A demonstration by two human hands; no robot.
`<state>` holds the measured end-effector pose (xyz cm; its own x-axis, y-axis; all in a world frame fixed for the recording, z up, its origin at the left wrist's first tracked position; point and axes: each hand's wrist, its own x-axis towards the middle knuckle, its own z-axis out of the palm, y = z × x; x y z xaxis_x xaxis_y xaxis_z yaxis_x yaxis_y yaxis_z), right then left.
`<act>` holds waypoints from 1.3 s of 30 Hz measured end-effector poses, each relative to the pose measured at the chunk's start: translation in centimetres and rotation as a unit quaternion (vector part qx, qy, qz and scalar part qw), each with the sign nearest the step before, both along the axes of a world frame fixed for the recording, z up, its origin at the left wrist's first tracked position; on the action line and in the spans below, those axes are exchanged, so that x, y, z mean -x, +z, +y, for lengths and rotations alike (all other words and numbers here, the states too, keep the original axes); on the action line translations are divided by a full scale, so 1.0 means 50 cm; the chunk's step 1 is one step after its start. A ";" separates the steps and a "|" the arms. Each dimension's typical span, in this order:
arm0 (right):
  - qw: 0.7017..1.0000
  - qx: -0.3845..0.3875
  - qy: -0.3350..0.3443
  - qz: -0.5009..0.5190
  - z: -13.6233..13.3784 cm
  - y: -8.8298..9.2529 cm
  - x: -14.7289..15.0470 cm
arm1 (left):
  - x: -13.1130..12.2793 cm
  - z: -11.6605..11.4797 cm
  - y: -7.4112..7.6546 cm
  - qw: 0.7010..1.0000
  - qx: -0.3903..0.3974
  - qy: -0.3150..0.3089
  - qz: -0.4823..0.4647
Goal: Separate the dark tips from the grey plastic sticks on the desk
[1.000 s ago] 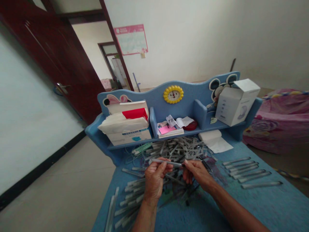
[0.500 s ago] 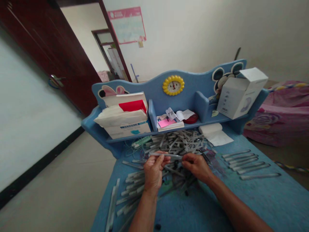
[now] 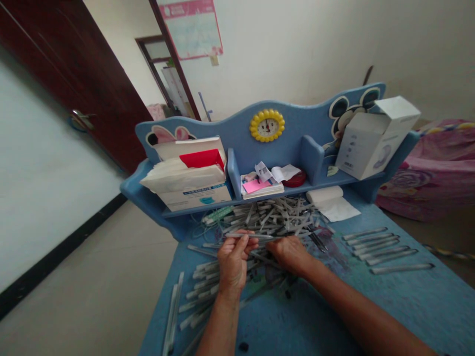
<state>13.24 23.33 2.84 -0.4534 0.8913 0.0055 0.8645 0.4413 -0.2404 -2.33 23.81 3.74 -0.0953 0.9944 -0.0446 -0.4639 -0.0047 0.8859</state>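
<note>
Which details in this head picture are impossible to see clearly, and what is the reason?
All in the head view:
- The right hand turns its back to the camera, so its fingertips and what they grip are hidden.
- The thin grey stick pinched by the left hand is too small to tell pen from tube.
- Box label: print too small and blurred.
- Wall poster: cut off by the top edge.

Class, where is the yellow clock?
Head view: the yellow clock sits centre-top on the desk's blue back panel, above the pink paper, left of the white box.

2 hands [image 3: 232, 259] [image 3: 287, 253], 1 clock [image 3: 267, 126], 1 wht box [image 3: 365, 143]
</note>
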 end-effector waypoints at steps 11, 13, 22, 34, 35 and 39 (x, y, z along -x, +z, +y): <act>0.794 0.183 -0.093 0.573 -0.004 -0.020 -0.028 | 0.009 -0.008 0.024 1.000 -0.023 -0.005 -0.008; 0.707 0.220 -0.090 0.666 -0.010 -0.029 -0.032 | 0.007 -0.010 0.027 0.999 -0.029 -0.009 -0.010; 0.591 0.231 -0.069 0.770 -0.015 -0.050 -0.040 | 0.003 -0.016 0.027 0.999 -0.034 -0.027 -0.012; 0.559 0.252 -0.048 0.788 -0.022 -0.048 -0.038 | -0.002 -0.021 0.033 0.999 -0.032 -0.031 -0.010; 0.557 0.254 -0.046 0.789 -0.023 -0.045 -0.038 | -0.002 -0.021 0.033 0.999 -0.030 -0.029 -0.011; 0.555 0.241 -0.064 0.793 -0.023 -0.038 -0.038 | -0.004 -0.021 0.033 0.999 -0.027 -0.029 -0.008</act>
<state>15.15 22.17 0.92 -0.1525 0.9868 0.0547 -0.5876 -0.0461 -0.8078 -2.12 22.77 5.40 -0.0368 0.9993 0.0080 -0.4790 -0.0247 0.8775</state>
